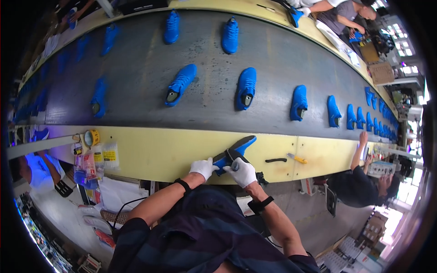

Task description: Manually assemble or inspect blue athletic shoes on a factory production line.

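A blue shoe [246, 142] is held over the near yellow ledge, tilted with its dark sole partly showing. My left hand [203, 169], in a white glove, grips the shoe's near-left part. In my right hand [244, 173], also gloved in white, is a small tool [235, 165] with a grey rounded handle. Its thin tip meets the shoe; the exact kind of tool is too small to make out. Right of the hands, a dark curved tool [276, 160] and a yellow utility knife [297, 158] lie on the ledge.
Beyond the ledge runs a dark conveyor belt [209, 63] carrying many blue shoes, among them one shoe [246, 88] straight ahead. A yellow tape roll [92, 137] and plastic packets [110, 156] sit at left. A co-worker [359, 184] reaches toward the belt at right; others work around it.
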The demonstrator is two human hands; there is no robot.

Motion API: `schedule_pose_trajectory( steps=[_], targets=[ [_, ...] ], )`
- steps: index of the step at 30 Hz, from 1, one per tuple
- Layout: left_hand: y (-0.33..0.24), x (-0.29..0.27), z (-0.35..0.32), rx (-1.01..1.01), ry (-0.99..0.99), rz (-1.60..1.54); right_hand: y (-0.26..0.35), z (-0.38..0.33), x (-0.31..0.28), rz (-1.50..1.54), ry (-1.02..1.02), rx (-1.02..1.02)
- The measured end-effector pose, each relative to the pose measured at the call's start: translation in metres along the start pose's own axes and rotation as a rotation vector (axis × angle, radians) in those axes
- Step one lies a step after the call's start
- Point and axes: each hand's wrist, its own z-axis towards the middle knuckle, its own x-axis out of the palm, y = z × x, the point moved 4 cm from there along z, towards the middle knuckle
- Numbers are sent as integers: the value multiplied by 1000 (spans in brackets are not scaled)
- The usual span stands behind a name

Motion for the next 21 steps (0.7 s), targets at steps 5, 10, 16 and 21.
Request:
schedule_pose_trajectory(
  steps=[5, 10, 16, 21],
  targets=[
    [-4, -17, -3, -5, 65, -8, -38, -4, -13, 260, -102, 17],
    [-27, -38, -20, -133, 37, 42, -114, 10, -94, 275, -302, 309],
    [-113, -11, -25, 267, -328, 359, -229, 41, -146, 44, -507, 456],
    [-104, -4, -5, 87, -237, 457, -254, 34, -138, 5, -676, 226]
  ],
)
